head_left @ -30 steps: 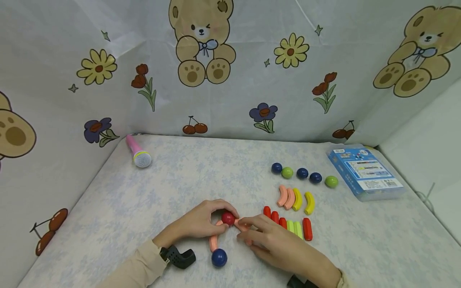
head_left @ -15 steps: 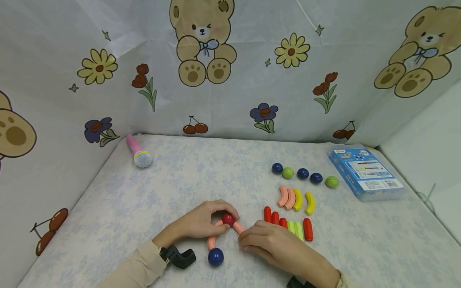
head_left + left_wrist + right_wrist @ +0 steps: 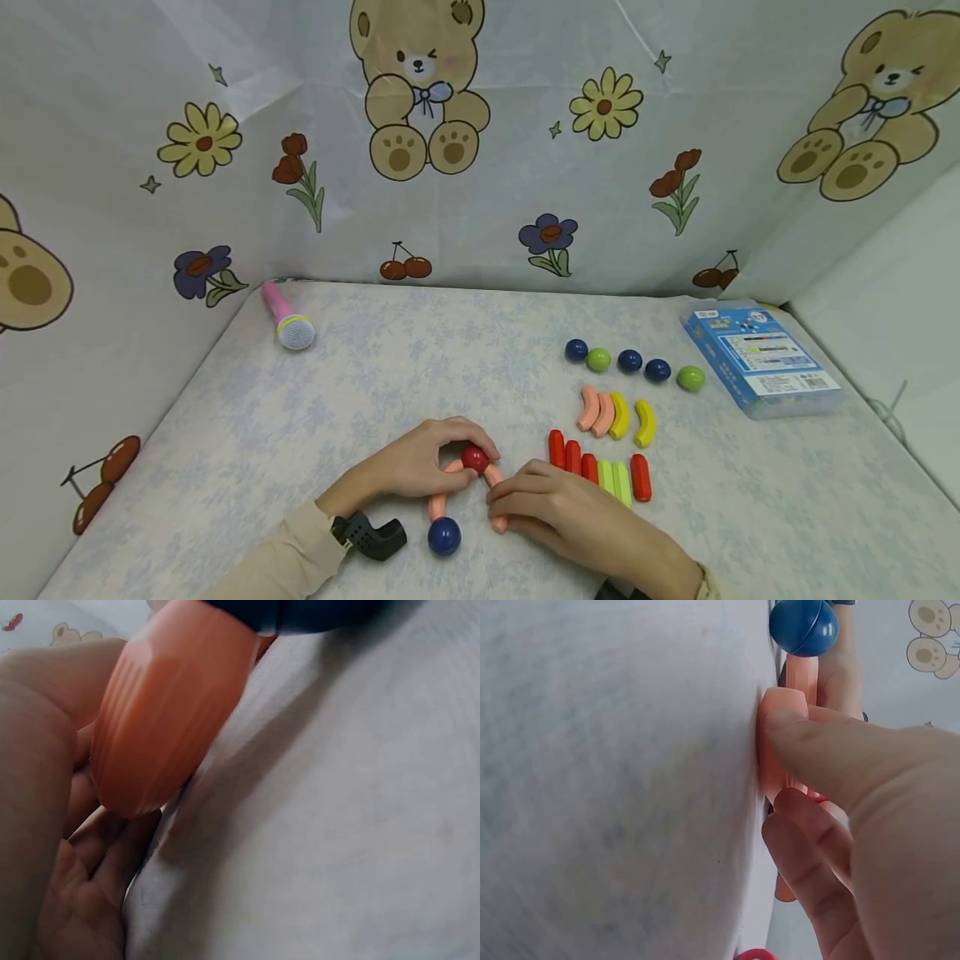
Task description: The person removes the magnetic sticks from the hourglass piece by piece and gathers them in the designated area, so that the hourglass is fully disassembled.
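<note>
A red ball (image 3: 475,458) lies on the table between the thumb and index finger of my left hand (image 3: 420,458), which pinches it. From its left side a curved salmon-pink stick (image 3: 437,506) runs toward me, with a dark blue ball (image 3: 444,537) at its near end. Another salmon-pink curved stick (image 3: 492,475) slants from the red ball's right side. My right hand (image 3: 558,508) covers part of that one. In the right wrist view, the thumb presses along this stick (image 3: 783,699) and the fingers curl on its other side.
To the right lie red and light green straight sticks (image 3: 641,477), then salmon and yellow curved sticks (image 3: 644,423). Behind them is a row of blue and green balls (image 3: 598,360). A blue box (image 3: 765,358) stands at back right, a pink microphone (image 3: 288,318) at back left.
The right-hand salmon stick has swung toward me, with its near end now showing below my right fingers. The blue ball and its stick have shifted slightly left. My left hand stays put.
</note>
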{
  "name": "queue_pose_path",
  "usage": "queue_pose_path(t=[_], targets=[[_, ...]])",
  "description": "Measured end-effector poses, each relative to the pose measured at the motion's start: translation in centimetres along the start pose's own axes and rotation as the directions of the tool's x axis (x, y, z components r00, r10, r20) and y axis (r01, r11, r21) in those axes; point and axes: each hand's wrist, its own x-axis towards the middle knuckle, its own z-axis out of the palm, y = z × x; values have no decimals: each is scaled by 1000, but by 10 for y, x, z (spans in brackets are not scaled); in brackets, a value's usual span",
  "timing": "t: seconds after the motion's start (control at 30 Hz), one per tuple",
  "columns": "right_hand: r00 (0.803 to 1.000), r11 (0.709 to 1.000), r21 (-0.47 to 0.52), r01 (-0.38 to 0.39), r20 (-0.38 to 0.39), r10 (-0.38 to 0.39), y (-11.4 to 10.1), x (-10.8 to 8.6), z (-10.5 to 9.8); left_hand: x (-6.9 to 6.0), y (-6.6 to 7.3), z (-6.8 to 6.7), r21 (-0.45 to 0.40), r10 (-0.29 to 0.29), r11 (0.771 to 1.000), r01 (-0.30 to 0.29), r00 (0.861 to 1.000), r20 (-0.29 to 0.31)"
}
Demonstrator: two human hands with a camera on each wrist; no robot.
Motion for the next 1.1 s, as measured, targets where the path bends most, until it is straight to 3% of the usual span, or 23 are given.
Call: queue_pose_path(t=[0.37, 0.63, 0.87, 1.1], targets=[[999, 999, 37, -33, 40, 31, -2, -1, 3, -2, -1, 3, 2, -22, 1000, 22, 999, -27], [998, 996, 62, -61, 27, 59, -3, -1, 4, 1, 2, 0, 24, -5, 1000, 6, 1000, -27], [997, 997, 20, -71, -5, 72, -1, 0, 3, 8, 3, -4, 40, 11, 999, -10, 1000, -28], [998, 997, 48, -58, -7, 58, -1, -1, 10, 1, -1, 0, 24, -17, 1000, 18, 1000, -22]])
